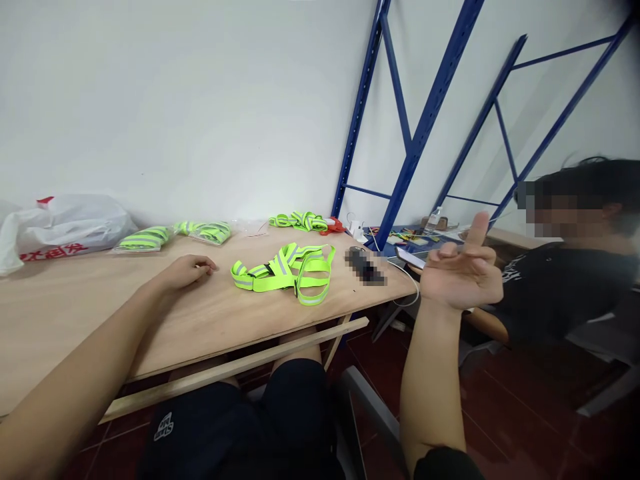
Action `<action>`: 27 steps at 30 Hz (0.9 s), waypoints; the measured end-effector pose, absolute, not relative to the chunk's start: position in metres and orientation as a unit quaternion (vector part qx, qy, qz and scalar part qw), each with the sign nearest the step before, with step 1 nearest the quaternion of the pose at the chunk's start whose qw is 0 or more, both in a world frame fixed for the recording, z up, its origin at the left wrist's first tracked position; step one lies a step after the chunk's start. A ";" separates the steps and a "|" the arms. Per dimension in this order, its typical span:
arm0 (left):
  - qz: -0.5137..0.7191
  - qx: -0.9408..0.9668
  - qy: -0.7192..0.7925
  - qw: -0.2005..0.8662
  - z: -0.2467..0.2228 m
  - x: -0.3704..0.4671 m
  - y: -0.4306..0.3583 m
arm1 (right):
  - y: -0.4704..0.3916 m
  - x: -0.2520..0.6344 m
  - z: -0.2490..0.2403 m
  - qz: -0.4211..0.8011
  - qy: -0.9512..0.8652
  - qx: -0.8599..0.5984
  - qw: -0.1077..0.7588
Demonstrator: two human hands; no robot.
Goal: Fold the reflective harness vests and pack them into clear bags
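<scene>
My left hand [187,272] rests on the wooden table [150,327] with its fingers loosely bent and nothing visible in it. Right of it lies a loosely looped yellow-green reflective strap [280,280], not touched by either hand. Raised beyond the table's right end is my right hand [463,273], palm facing me. One finger points up and the others are partly bent, with nothing in the hand.
Along the wall are a white plastic bag [80,223], packed straps [145,238], more straps [300,221] and a red item [333,227]. A blurred dark object [365,265] lies near a white cable. At right sits a person [565,287] beside blue rack posts [430,100].
</scene>
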State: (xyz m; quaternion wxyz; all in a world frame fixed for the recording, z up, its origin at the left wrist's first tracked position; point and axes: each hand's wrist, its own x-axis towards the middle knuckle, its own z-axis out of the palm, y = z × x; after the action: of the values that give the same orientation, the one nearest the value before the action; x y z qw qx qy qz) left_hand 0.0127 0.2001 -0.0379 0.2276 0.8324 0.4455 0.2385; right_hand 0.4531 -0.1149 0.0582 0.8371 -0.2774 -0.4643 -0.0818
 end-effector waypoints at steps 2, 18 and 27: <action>0.236 0.832 0.447 0.227 -0.038 0.012 0.200 | -0.111 0.458 0.057 -0.060 -0.446 -0.261 0.854; 0.225 0.837 0.446 0.224 -0.042 0.011 0.206 | -0.137 0.518 0.047 0.006 -0.372 -0.184 0.910; 0.218 0.848 0.440 0.202 -0.040 0.011 0.198 | -0.148 0.469 0.072 -0.076 -0.486 -0.210 0.845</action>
State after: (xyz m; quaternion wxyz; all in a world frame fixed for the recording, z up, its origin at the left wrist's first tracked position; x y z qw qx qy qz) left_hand 0.0111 0.1981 -0.0402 0.2017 0.8476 0.4397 0.2180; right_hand 0.4689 -0.1478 0.0725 0.8452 -0.2096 -0.4858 -0.0756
